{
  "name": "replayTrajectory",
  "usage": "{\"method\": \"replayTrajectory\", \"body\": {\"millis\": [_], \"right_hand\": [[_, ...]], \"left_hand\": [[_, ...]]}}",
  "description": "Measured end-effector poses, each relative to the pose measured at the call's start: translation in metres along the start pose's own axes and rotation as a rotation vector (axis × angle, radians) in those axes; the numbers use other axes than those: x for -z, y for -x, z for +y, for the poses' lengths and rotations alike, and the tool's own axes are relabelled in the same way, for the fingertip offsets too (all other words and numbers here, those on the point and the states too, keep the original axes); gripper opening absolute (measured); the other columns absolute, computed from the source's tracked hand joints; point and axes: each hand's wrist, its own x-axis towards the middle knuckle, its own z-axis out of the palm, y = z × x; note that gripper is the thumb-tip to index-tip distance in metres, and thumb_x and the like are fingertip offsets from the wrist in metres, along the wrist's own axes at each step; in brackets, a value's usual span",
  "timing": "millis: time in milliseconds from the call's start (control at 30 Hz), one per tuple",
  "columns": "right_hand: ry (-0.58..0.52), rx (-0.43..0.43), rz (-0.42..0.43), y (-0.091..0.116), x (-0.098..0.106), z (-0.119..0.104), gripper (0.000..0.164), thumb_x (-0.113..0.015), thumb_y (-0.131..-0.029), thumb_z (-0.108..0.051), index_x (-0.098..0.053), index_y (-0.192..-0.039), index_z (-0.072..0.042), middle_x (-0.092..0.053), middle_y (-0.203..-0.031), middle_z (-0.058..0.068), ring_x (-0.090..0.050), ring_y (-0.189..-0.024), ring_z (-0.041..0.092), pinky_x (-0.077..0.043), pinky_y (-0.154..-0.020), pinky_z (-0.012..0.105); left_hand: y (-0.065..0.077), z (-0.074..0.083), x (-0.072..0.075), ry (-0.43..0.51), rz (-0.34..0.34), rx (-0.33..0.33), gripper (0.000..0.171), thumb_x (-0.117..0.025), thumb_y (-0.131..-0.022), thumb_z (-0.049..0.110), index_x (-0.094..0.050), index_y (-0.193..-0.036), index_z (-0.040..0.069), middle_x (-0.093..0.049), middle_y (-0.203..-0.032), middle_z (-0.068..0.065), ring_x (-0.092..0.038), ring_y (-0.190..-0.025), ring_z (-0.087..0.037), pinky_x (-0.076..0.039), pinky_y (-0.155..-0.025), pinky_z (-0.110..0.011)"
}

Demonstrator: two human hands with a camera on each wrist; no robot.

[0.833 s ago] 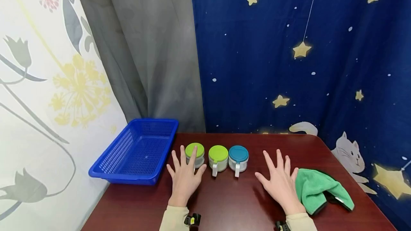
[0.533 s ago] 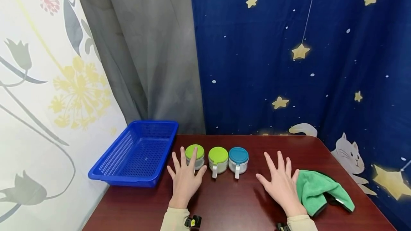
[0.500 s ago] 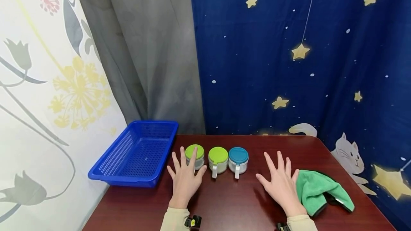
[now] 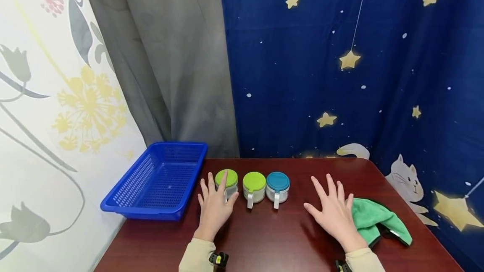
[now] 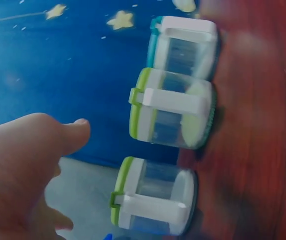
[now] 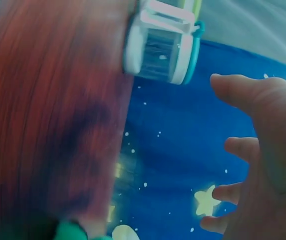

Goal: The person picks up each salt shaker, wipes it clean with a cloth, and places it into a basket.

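Note:
Three clear jars with white handles stand in a row on the table: a green-lidded jar [image 4: 227,177] at left, another green-lidded jar [image 4: 254,181] in the middle, and a blue-lidded jar [image 4: 277,181] at right. My left hand [image 4: 214,209] hovers in front of the left jar with fingers spread, covering part of it in the head view. In the left wrist view, a gap shows between its thumb [image 5: 77,136] and the jars. My right hand [image 4: 334,215], fingers also spread and holding nothing, is right of the blue-lidded jar, partly overlapping a green cloth [image 4: 380,217].
A blue plastic basket [image 4: 141,212] sits at the table's left side, left of my left hand. The reddish-brown table [image 4: 264,242] ends at a blue star-patterned curtain [image 4: 287,74] and a grey curtain [image 4: 189,74] behind.
The head view has turned slightly to the right. My right hand has shifted a little to the right, and my left wrist has swung slightly left. The jars, basket and cloth stay put.

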Motion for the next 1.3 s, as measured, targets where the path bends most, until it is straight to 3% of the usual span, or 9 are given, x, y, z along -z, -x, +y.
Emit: {"method": "replayTrajectory", "body": {"millis": [167,367,533,667,767,1067,1300], "right_hand": [[0.061,0.087,-0.056,-0.002,0.006,0.013,0.090,-0.076,-0.085,-0.053,-0.031,-0.159,-0.029,-0.017,-0.162,0.024,-0.015,-0.142,0.057,-0.005,-0.099,0.084],[0.144,0.158,-0.108,-0.001,0.013,0.031,0.089,-0.077,-0.083,-0.052,-0.034,-0.158,-0.029,-0.019,-0.162,0.023,-0.019,-0.140,0.057,-0.006,-0.097,0.085],[0.179,0.181,-0.144,0.000,0.018,0.054,0.087,-0.078,-0.082,-0.052,-0.039,-0.155,-0.026,-0.021,-0.161,0.024,-0.021,-0.139,0.057,-0.007,-0.096,0.085],[0.186,0.154,-0.176,0.000,0.029,0.078,0.082,-0.076,-0.083,-0.054,-0.044,-0.153,-0.024,-0.023,-0.159,0.026,-0.022,-0.137,0.059,-0.006,-0.094,0.086],[0.177,0.125,-0.199,0.003,0.038,0.093,0.078,-0.074,-0.084,-0.056,-0.048,-0.149,-0.022,-0.026,-0.157,0.028,-0.022,-0.136,0.060,-0.007,-0.092,0.087],[0.140,0.043,-0.257,0.020,0.045,0.114,0.079,-0.065,-0.083,-0.071,-0.057,-0.141,-0.018,-0.031,-0.150,0.031,-0.027,-0.128,0.063,-0.018,-0.082,0.088],[0.089,0.023,-0.288,0.035,0.046,0.113,0.086,-0.067,-0.081,-0.072,-0.050,-0.146,-0.017,-0.032,-0.148,0.036,-0.034,-0.120,0.071,-0.031,-0.079,0.086]], "left_hand": [[-0.005,-0.009,-0.001,0.011,0.032,0.018,0.081,-0.072,-0.092,0.043,-0.031,-0.158,0.020,-0.025,-0.160,-0.026,-0.017,-0.146,-0.052,-0.026,-0.103,-0.076],[-0.010,-0.013,-0.004,0.086,0.126,0.020,0.076,-0.076,-0.090,0.032,-0.039,-0.151,0.007,-0.043,-0.146,-0.025,-0.039,-0.136,-0.044,-0.042,-0.097,-0.067],[-0.015,-0.013,-0.008,0.188,0.141,0.102,0.069,-0.076,-0.090,0.027,-0.043,-0.146,0.005,-0.051,-0.138,-0.020,-0.053,-0.122,-0.040,-0.046,-0.095,-0.059],[-0.018,-0.012,-0.010,0.259,0.096,0.219,0.063,-0.072,-0.092,0.028,-0.043,-0.144,0.005,-0.051,-0.137,-0.021,-0.056,-0.118,-0.042,-0.045,-0.092,-0.060],[-0.019,-0.013,-0.012,0.312,0.099,0.286,0.057,-0.071,-0.093,0.026,-0.046,-0.139,0.004,-0.055,-0.131,-0.023,-0.057,-0.116,-0.041,-0.044,-0.091,-0.060],[-0.017,-0.011,-0.017,0.516,0.113,0.417,0.039,-0.067,-0.096,0.022,-0.052,-0.127,0.002,-0.058,-0.127,-0.022,-0.062,-0.112,-0.036,-0.046,-0.094,-0.051],[-0.010,-0.010,-0.018,0.501,0.087,0.475,0.033,-0.070,-0.095,0.026,-0.058,-0.116,0.003,-0.063,-0.118,-0.017,-0.059,-0.106,-0.033,-0.043,-0.092,-0.049]]}}
